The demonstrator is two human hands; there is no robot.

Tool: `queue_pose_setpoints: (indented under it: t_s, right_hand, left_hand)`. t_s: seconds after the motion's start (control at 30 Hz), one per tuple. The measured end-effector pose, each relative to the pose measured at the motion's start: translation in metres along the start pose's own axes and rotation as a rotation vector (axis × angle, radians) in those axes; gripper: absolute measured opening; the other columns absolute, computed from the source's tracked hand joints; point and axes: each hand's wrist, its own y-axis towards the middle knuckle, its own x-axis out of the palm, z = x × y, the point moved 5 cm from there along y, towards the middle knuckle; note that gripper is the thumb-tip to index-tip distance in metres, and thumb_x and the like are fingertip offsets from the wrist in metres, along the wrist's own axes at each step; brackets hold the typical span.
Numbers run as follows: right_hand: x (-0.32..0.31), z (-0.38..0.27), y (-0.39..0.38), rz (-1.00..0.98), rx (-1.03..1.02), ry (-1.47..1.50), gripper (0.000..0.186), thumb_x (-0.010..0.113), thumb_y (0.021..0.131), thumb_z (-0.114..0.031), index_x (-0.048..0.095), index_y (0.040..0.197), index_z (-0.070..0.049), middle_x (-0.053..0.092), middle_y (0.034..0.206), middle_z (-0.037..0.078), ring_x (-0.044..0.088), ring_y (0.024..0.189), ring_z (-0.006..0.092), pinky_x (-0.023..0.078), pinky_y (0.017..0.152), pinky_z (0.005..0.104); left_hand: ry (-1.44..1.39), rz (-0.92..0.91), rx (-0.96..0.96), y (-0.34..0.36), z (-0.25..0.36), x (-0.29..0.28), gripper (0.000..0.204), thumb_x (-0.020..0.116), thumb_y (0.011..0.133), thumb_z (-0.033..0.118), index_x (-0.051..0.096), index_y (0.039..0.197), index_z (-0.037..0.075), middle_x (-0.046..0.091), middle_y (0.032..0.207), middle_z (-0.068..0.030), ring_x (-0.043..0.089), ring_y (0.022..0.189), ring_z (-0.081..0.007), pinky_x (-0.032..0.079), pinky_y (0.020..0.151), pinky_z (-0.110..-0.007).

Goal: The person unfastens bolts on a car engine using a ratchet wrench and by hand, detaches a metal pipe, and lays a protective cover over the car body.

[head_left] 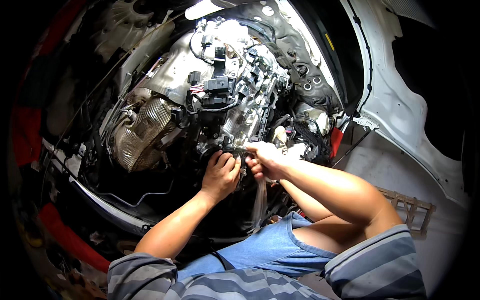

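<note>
Both hands are at the near end of a car engine (250, 85) inside an open engine bay. My left hand (221, 174) is closed, its fingers curled against the lower front parts; what they grip is hidden. Beside it, my right hand (265, 159) is closed too, thumb and forefinger pinched at a small fitting I cannot make out. From under the right hand hangs a strip of clear plastic (260, 202). Just above the hands are wiring and metal parts. A black connector block (219, 85) with wires sits farther up the engine.
A crinkled metal heat shield (142, 132) lies left of the hands. The bumper-side edge (107, 207) curves along the lower left. At right stand a white body panel (400, 110) and a wooden frame (412, 212) on the floor. Light blue denim (260, 252) lies beneath my arms.
</note>
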Motion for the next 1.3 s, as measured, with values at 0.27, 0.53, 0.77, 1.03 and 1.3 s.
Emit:
queue_pose_setpoints:
  t_s: [0.27, 0.53, 0.77, 1.03, 1.3]
  right_hand:
    - [0.013, -0.075, -0.037, -0.025, -1.456, -1.805, 0.026, 0.064, 0.083, -0.030, 0.060, 0.070, -0.008, 0.062, 0.064, 0.013, 0.065, 0.064, 0.0330, 0.052, 0.061, 0.0426]
    - [-0.012, 0.006, 0.006, 0.187, -0.136, -0.126, 0.058, 0.047, 0.098, -0.055, 0.061, 0.072, -0.006, 0.057, 0.060, 0.006, 0.053, 0.044, 0.0197, 0.047, 0.049, 0.0362]
    - [0.011, -0.003, -0.019, 0.182, -0.105, -0.135, 0.068, 0.043, 0.096, -0.067, 0.054, 0.065, -0.008, 0.048, 0.052, 0.000, 0.049, 0.046, 0.0144, 0.043, 0.051, 0.0313]
    - [0.000, -0.072, -0.035, -0.013, -1.688, -1.550, 0.031, 0.061, 0.090, -0.033, 0.063, 0.071, -0.008, 0.065, 0.064, 0.015, 0.067, 0.061, 0.0350, 0.054, 0.060, 0.0438]
    - [0.017, -0.003, -0.011, 0.084, 0.067, 0.208, 0.054, 0.046, 0.097, -0.058, 0.049, 0.071, -0.011, 0.041, 0.052, -0.005, 0.035, 0.038, 0.0124, 0.031, 0.042, 0.0289]
  left_hand:
    - [-0.001, 0.024, 0.013, 0.001, -0.001, 0.004, 0.029, 0.067, 0.084, 0.019, 0.070, 0.108, 0.003, 0.063, 0.098, -0.0048, 0.057, 0.108, -0.0207, 0.037, 0.108, -0.042]
    - [-0.121, 0.029, -0.032, 0.002, -0.001, -0.003, 0.031, 0.069, 0.082, 0.016, 0.067, 0.110, 0.003, 0.061, 0.103, -0.0064, 0.057, 0.108, -0.0227, 0.039, 0.105, -0.043]
    - [-0.170, 0.011, -0.212, 0.026, -0.001, 0.009, 0.042, 0.068, 0.084, 0.017, 0.058, 0.121, -0.001, 0.062, 0.114, -0.0123, 0.059, 0.107, -0.0262, 0.044, 0.093, -0.038]
    - [-0.191, -0.025, -0.230, 0.033, 0.002, 0.013, 0.041, 0.067, 0.086, 0.020, 0.062, 0.120, -0.002, 0.065, 0.120, -0.0148, 0.061, 0.104, -0.0278, 0.044, 0.098, -0.038]
    - [-0.166, -0.123, -0.273, 0.030, 0.000, 0.014, 0.049, 0.068, 0.084, 0.031, 0.059, 0.120, -0.002, 0.062, 0.125, -0.0161, 0.057, 0.113, -0.0252, 0.041, 0.100, -0.036]
